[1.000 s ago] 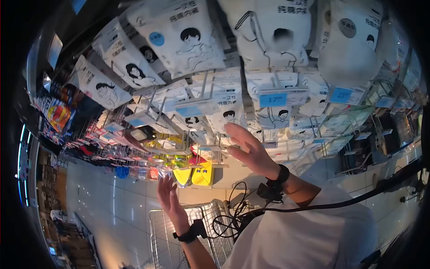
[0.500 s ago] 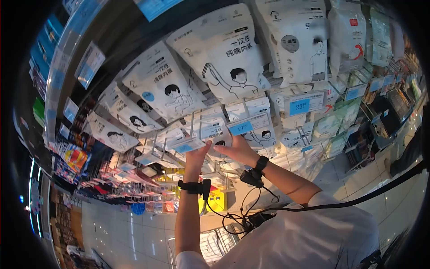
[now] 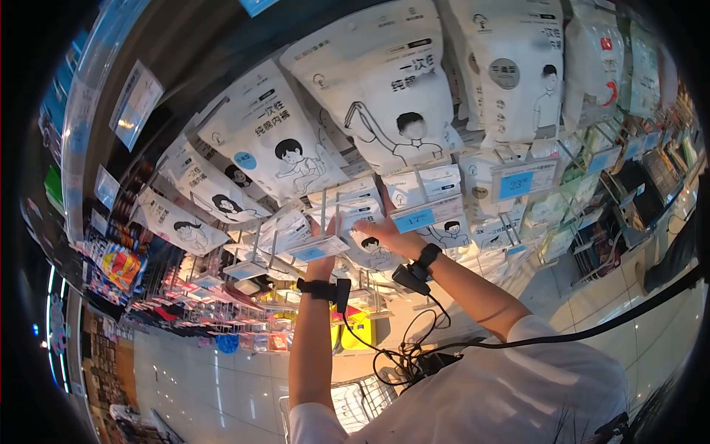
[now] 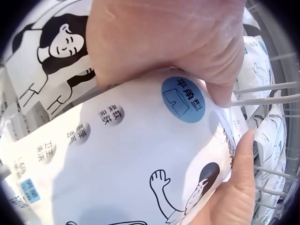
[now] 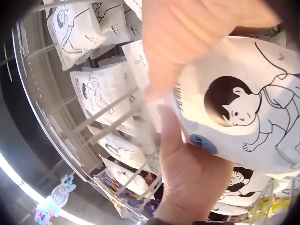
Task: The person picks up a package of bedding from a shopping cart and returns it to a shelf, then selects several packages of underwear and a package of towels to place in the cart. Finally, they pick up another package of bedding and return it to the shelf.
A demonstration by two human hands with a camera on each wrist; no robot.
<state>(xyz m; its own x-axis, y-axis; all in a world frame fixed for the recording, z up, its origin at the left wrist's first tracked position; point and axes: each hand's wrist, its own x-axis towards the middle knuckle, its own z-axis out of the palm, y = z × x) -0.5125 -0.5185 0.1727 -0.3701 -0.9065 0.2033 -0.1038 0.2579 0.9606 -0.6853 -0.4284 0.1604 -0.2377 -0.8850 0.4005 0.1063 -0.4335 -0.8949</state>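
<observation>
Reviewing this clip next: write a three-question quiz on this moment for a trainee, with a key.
1. True or false: the left hand and the right hand are on the same white packet.
2. The oval badge on that packet is: A red, B blue, C yellow.
3. In the head view, which hand is nearer the price tag with the large 17?

Key: 1 true; 2 B; 3 right hand.

A disposable-underwear packet (image 3: 373,257) is between the left fingers (image 3: 316,228) and right fingers (image 3: 387,209). Upper packets (image 3: 370,89) hang above them. One price tag (image 3: 316,250) lies just below the left fingers, another (image 3: 425,215) just right of the right fingers. Well below is apparently a shopping cart (image 3: 356,403).
</observation>
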